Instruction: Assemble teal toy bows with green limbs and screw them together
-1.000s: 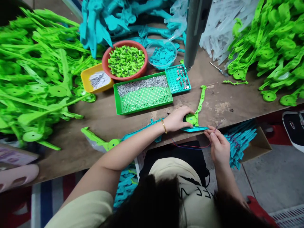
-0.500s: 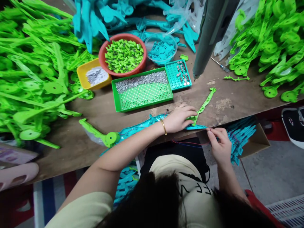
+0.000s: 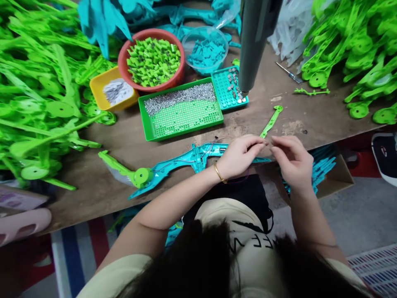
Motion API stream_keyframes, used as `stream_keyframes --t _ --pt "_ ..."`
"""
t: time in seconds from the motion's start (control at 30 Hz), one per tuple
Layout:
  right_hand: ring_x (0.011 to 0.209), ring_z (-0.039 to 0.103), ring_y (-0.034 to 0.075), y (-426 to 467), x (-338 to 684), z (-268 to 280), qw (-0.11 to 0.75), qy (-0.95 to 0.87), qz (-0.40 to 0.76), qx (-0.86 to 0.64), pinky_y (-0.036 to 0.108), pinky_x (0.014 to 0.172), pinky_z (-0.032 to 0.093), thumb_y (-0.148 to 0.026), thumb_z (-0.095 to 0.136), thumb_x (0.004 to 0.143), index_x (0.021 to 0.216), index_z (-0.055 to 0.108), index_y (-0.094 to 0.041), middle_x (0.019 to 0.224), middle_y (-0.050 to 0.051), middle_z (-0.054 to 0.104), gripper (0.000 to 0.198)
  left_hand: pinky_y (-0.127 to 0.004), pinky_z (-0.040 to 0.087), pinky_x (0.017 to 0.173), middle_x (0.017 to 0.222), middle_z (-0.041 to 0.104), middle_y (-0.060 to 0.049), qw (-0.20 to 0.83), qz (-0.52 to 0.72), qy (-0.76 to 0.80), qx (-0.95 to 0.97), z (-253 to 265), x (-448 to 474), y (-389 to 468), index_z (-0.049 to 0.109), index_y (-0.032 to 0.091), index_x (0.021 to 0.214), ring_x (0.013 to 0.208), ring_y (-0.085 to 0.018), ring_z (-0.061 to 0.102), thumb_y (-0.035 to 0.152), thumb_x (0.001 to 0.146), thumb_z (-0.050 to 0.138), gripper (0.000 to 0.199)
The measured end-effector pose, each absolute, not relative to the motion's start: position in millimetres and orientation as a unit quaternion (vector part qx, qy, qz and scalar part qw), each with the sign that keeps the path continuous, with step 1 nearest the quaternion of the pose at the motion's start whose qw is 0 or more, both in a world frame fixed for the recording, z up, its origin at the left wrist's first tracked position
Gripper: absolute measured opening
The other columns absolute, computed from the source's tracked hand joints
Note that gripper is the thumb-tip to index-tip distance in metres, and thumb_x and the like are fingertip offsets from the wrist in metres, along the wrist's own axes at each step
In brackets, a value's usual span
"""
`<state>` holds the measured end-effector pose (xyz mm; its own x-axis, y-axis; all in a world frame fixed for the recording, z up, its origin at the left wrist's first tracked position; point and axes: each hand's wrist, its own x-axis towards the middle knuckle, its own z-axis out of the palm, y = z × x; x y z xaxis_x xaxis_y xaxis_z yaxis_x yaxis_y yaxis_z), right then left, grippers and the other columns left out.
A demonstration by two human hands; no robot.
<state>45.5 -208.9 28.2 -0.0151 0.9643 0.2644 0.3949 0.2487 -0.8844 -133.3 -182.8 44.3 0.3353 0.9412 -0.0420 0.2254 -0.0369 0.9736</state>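
Note:
A long turquoise plastic part [image 3: 173,162], open side up, lies along the table's near edge. Thin red and dark wires [image 3: 203,156] run inside it, and a loop hangs below. A green arm with a round hub [image 3: 142,177] is joined at its left end. My left hand [image 3: 240,156] is over its right half, thumb and finger pinched on what looks like a wire end. Just right of it, my right hand [image 3: 293,159] is closed in a pinch; what its fingertips hold is too small to make out. Behind them lies a slim green arm [image 3: 271,121], its lower end hidden.
A green tray [image 3: 182,134] of small metal pieces, a turquoise tray [image 3: 225,97] of metal discs, a red bowl [image 3: 122,62] and a yellow tub [image 3: 96,93] stand behind. A dark tool [image 3: 252,49] hangs above. Green parts [image 3: 46,95] pile left and right. A screwdriver [image 3: 290,73] lies at right.
My left hand has lifted off the green arm and closed into a pinch. My right hand has risen from the part's right tip to beside it. The view has shifted slightly.

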Motion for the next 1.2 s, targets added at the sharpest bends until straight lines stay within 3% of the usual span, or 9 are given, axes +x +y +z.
stream_keyframes --t 0.2,0.33,0.47,0.57,0.67,0.83,1.2 --pt "0.083 0.062 0.015 -181.5 54.7 29.6 0.398 -0.724 0.29 -0.483 0.031 0.072 0.052 -0.031 0.065 0.087 0.098 0.074 -0.027 0.089 0.002 0.066 0.015 -0.021 0.042 0.056 0.065 0.057 0.003 0.632 0.292 0.435 0.572 43.6 -128.7 -174.3 0.066 0.015 0.084 0.057 -0.009 0.052 0.021 0.089 0.05 0.018" --pt "0.082 0.062 0.014 -162.2 69.6 23.0 0.401 -0.719 0.317 -0.471 0.029 0.072 0.05 -0.032 0.066 0.087 0.091 0.071 -0.023 0.087 0.002 0.066 0.011 -0.022 0.041 0.052 0.059 0.051 0.005 0.685 0.271 0.439 0.514 35.4 -119.7 -155.6 0.064 0.014 0.091 0.049 -0.008 0.049 0.02 0.088 0.052 0.014" --pt "0.076 0.06 0.013 -128.5 86.8 1.5 0.411 -0.66 0.306 -0.549 0.028 0.071 0.05 -0.039 0.062 0.088 0.092 0.066 -0.019 0.086 0.002 0.066 0.021 -0.028 0.047 0.068 0.074 0.065 0.0 0.489 0.316 0.542 0.606 18.9 -101.8 -132.6 0.067 0.016 0.087 0.068 -0.014 0.059 0.018 0.086 0.059 0.008" --pt "0.07 0.057 0.012 -105.3 91.9 -16.7 0.365 -0.667 0.274 -0.589 0.028 0.069 0.048 -0.041 0.062 0.087 0.088 0.064 -0.018 0.083 0.001 0.065 0.023 -0.036 0.045 0.084 0.089 0.069 -0.006 0.321 0.261 0.574 0.707 9.1 -87.7 -126.3 0.071 0.016 0.09 0.088 -0.021 0.061 0.019 0.092 0.053 0.018" --pt "0.07 0.054 0.013 -93.8 90.7 -26.1 0.303 -0.699 0.23 -0.606 0.03 0.071 0.046 -0.035 0.06 0.086 0.083 0.062 -0.018 0.082 0.002 0.063 0.017 -0.04 0.042 0.087 0.094 0.067 -0.01 0.218 0.191 0.584 0.758 4.9 -78.0 -131.3 0.071 0.016 0.1 0.096 -0.026 0.058 0.022 0.096 0.045 0.027" --pt "0.078 0.056 0.017 -92.1 86.3 -22.1 0.233 -0.733 0.203 -0.607 0.034 0.077 0.046 -0.028 0.057 0.085 0.082 0.061 -0.019 0.084 0.004 0.063 0.01 -0.039 0.041 0.085 0.101 0.065 -0.011 0.161 0.13 0.577 0.79 1.6 -73.6 -142.1 0.067 0.016 0.11 0.099 -0.026 0.057 0.023 0.098 0.04 0.03" --pt "0.079 0.06 0.024 -93.6 71.8 -12.9 0.167 -0.739 0.142 -0.637 0.039 0.075 0.047 -0.025 0.058 0.083 0.079 0.061 -0.02 0.084 0.009 0.065 0.007 -0.037 0.043 0.083 0.1 0.064 -0.01 0.152 0.103 0.569 0.801 -2.1 -72.3 -142.9 0.066 0.017 0.105 0.1 -0.025 0.06 0.022 0.097 0.042 0.026"
